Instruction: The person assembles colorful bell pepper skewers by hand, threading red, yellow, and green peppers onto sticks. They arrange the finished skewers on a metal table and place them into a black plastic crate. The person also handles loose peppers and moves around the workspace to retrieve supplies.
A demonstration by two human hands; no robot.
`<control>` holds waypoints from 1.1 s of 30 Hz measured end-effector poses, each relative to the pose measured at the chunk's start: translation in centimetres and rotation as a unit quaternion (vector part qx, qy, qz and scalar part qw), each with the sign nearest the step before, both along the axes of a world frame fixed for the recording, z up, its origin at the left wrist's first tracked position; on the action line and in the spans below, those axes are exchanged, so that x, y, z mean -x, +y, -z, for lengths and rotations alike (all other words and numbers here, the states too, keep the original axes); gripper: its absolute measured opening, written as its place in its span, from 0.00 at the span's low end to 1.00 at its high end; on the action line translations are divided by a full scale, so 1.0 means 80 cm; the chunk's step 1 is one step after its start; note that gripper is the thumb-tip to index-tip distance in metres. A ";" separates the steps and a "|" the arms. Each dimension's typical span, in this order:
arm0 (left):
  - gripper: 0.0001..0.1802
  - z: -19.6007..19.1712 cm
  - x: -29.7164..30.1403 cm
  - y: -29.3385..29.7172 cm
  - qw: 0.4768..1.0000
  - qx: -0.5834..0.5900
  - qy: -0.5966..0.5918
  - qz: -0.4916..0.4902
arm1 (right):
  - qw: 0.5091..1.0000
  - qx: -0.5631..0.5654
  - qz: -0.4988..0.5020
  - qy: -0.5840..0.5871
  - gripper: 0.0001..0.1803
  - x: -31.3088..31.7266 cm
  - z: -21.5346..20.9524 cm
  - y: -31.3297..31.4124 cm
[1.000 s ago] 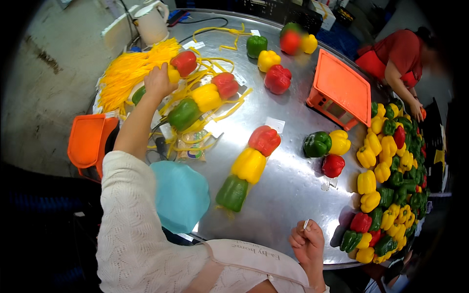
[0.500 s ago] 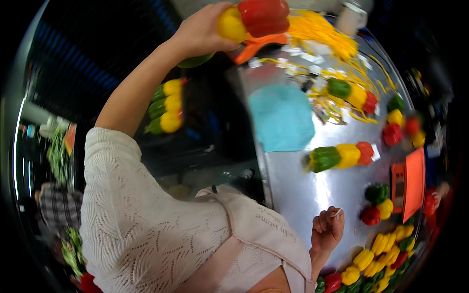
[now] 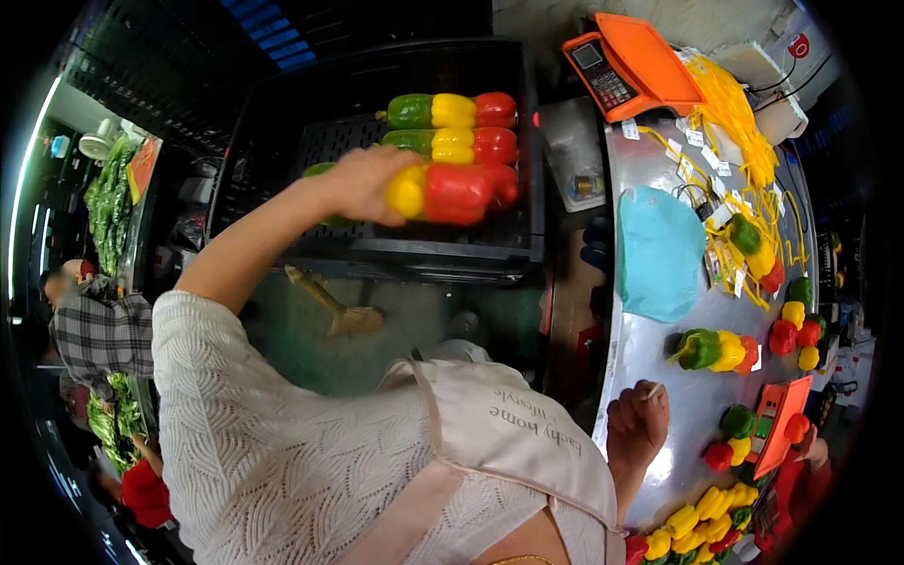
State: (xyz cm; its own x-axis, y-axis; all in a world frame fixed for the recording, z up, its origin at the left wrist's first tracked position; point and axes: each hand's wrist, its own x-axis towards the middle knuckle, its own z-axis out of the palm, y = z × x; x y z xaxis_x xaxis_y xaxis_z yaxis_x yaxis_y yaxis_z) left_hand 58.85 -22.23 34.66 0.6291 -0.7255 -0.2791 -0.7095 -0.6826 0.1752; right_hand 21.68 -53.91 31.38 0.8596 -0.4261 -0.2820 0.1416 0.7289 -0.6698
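Note:
My left hand [image 3: 361, 181] grips a row of three bell peppers [image 3: 459, 194], green, yellow and red, lying end to end; the hand hides most of the green one. It is low over a black plastic crate [image 3: 395, 250], beside two similar bell pepper rows [image 3: 454, 111] lying parallel inside. My right hand [image 3: 637, 426] is closed near the metal table [image 3: 603, 377], pinching a small white stick-like piece [image 3: 653, 390] between thumb and finger. A green-yellow-red pepper row [image 3: 720, 349] lies on the table beyond it.
On the table are a light blue cloth-like sheet [image 3: 661, 252], yellow tapes [image 3: 734, 113] with white tags, and an orange scale [image 3: 607, 75]. A second orange scale [image 3: 778, 426] and loose peppers [image 3: 702, 523] are nearer. People [image 3: 99, 330] stand at far left; another person's sleeve [image 3: 796, 490] shows right.
My view has swung left, bringing the crate fully in. My left hand has carried the pepper row from beside the table to the crate. My right hand keeps its pinch.

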 end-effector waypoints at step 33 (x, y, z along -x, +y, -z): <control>0.13 0.021 -0.054 -0.138 0.946 0.311 0.066 0.062 | 0.848 0.260 -0.065 -0.457 0.12 -0.019 -0.182 0.011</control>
State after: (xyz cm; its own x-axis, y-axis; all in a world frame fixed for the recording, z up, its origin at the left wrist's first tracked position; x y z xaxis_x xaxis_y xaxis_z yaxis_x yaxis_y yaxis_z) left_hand 63.21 -33.27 32.97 0.5172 -0.8417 0.1551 -0.7212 -0.3310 0.6085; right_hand 23.18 -53.02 45.96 0.6664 -0.1736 0.7251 0.7165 0.4180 -0.5584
